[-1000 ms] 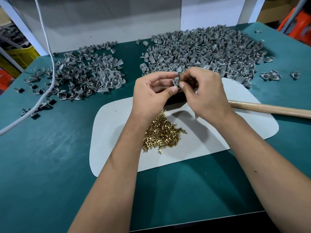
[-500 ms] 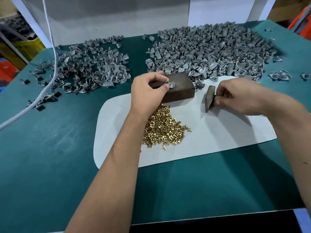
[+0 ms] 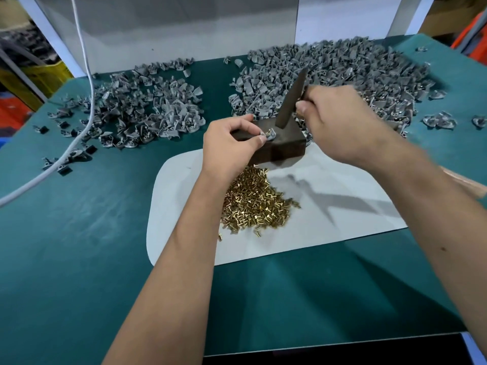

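Note:
A dark metal block (image 3: 284, 147) stands at the far edge of a white mat (image 3: 329, 219). On its top lies a small grey part (image 3: 269, 135) with a brass rivet in it, pinched by my left hand (image 3: 232, 146). My right hand (image 3: 340, 119) grips a hammer just behind its head. The hammer head (image 3: 291, 100) is raised and tilted above the block, a little behind the part. Most of the handle is hidden by my right forearm. A heap of brass rivets (image 3: 255, 204) lies on the mat near my left wrist.
Two heaps of grey parts lie on the green table: a big heap (image 3: 355, 75) at the back right and a smaller heap (image 3: 147, 106) at the back left. A white cable (image 3: 87, 75) hangs down across the left side. Small black pieces (image 3: 64, 169) are scattered there.
My left hand set the grey part on the block and keeps pinching it. My right hand took hold of the hammer on the mat and lifted its head above the block.

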Demonstrator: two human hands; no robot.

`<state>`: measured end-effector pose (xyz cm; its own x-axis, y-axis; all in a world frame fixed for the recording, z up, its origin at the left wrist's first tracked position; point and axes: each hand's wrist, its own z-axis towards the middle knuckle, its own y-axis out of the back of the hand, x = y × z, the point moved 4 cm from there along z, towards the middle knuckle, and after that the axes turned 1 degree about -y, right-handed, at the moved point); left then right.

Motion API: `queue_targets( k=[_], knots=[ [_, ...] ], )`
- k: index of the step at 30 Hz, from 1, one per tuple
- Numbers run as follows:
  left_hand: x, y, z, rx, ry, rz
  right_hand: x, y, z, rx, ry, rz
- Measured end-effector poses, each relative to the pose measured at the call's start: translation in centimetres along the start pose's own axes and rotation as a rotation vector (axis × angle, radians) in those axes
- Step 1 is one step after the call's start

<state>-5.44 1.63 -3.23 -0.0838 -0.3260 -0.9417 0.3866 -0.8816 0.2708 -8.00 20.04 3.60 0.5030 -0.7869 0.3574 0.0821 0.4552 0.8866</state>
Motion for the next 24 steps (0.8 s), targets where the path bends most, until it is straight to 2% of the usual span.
queue_targets(
  k=[6, 9, 11, 16, 20, 22, 24],
  knots=[
    [-0.1, -0.1, 0.1, 0.016, -0.016, 0.034, 1.2, 1.7, 0.3, -0.229, 0.037, 0.023],
    [-0.2, -0.2, 0.0, 0.016, -0.014, 0.020, 2.4, -0.6, 0.3, -0.004, 0.041, -0.158],
    [-0.3, -0.3, 0.0, 0.019, -0.008, 0.019, 2.8, -0.5, 0.5, 0.061, 0.068, -0.207],
    [-0.3, 0.1, 0.2, 0.002, 0.002, 0.081, 3.0, 1.6, 0.7, -0.170, 0.098, -0.080],
    [-0.7, -0.1, -0.2, 0.012, -0.031, 0.038, 3.6, -0.5, 0.4, 0.068, 0.068, -0.224],
    [-0.6, -0.1, -0.1, 0.013, -0.050, 0.061, 3.6, 0.4, 1.0, 0.047, 0.105, -0.232],
    [-0.4, 0.0, 0.1, 0.006, -0.049, 0.085, 3.1, 1.6, 1.3, -0.105, 0.102, -0.148]
  ],
)
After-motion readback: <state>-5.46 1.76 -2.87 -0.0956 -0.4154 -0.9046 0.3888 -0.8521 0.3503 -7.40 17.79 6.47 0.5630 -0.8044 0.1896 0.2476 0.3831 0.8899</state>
